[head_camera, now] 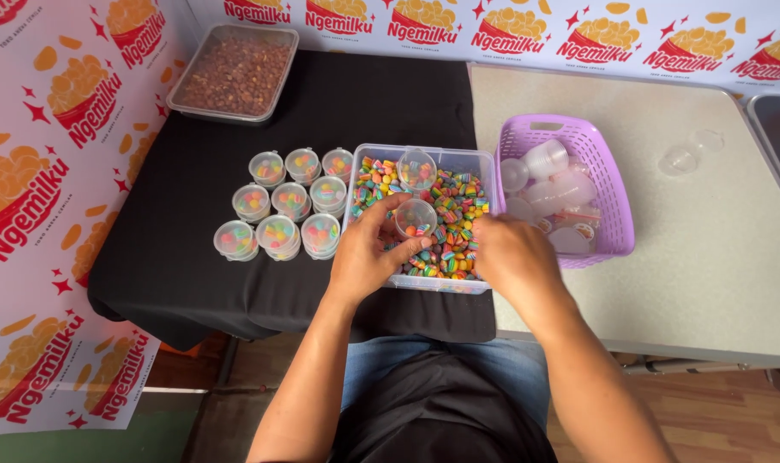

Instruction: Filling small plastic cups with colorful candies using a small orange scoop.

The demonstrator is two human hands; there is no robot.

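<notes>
Left hand (364, 253) is closing its fingers around a small clear plastic cup (415, 216), gripping it by the side wall and holding it just above the candy; right hand (511, 257) is reaching down into the clear plastic tub (484, 163), fingers curled among the sweets, though whether it is gripping any cannot be told. Black-clothed tabletop (192, 249) is carrying the tub, which is lying heaped with small striped rainbow candies (458, 206); a second clear cup (417, 169) is resting on the heap farther back. Purple basket (608, 197) of empty cups is standing just beside the tub on the right. Nine filled, lidded cups (287, 201) are standing grouped to the left. The held cup is likely proving light, thin-walled and easily squeezed, so a gentle grip at mid-wall is judged best. The candies are appearing small, hard and apt to roll.
</notes>
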